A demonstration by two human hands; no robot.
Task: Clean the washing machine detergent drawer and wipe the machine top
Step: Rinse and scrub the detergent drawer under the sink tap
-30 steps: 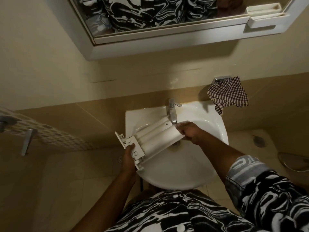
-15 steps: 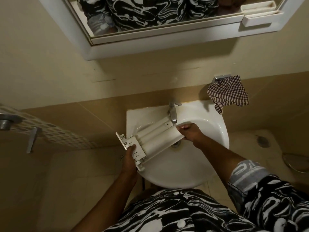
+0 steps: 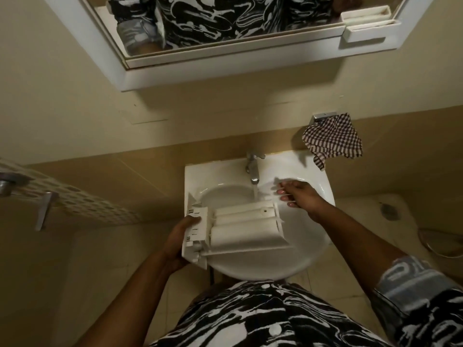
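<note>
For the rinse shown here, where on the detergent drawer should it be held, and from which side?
By its front panel, from the left. That flat end overhangs the sink rim, while the long ridged body of the drawer reaches under the running tap, so a grip there leaves the body free for water. The left hand grips there; the right hand hovers open, off the drawer.

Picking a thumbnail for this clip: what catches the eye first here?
The white detergent drawer stands out, held over the sink by the left hand gripping its front end. Just behind it the tap runs a thin stream of water, with the right hand open beside the stream, apart from the drawer. A checked cloth hangs on the wall right of the tap.
</note>
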